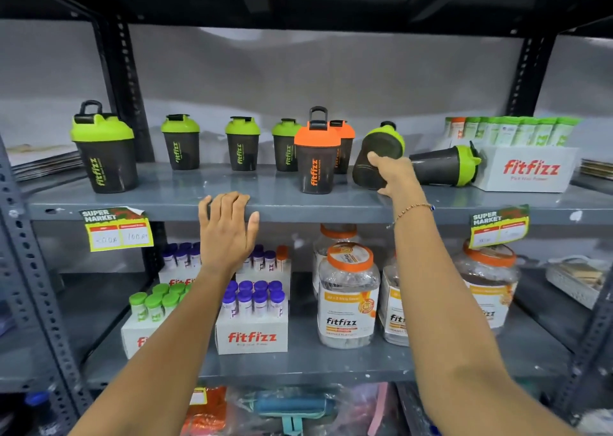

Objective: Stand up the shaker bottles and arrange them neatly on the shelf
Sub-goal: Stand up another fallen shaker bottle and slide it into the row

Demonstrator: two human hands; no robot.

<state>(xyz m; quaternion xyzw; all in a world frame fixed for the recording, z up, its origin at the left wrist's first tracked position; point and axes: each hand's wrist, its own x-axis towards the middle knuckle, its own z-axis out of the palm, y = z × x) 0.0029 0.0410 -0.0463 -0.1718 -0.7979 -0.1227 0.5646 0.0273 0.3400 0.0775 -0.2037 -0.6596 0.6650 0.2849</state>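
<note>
Green-lidded bottle (378, 155) gripped, tilted, on the shelf (166, 200).
It is clasped by the right hand (393, 173); the shelf edge is rested on by the open, empty left hand (227, 223).

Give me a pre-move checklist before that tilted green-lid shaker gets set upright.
1. Right hand has a grip on the tilted shaker: ok.
2. Shaker upright: not ok, it leans with its lid up and to the right.
3. Bare shelf beside the front orange-lid shaker for landing: cannot tell, the hand hides it.
4. Other fallen shaker stood up: not ok, it lies on its side against the white fitfizz box.
5. Left hand clear of the bottles: ok, resting on the shelf edge.
</note>
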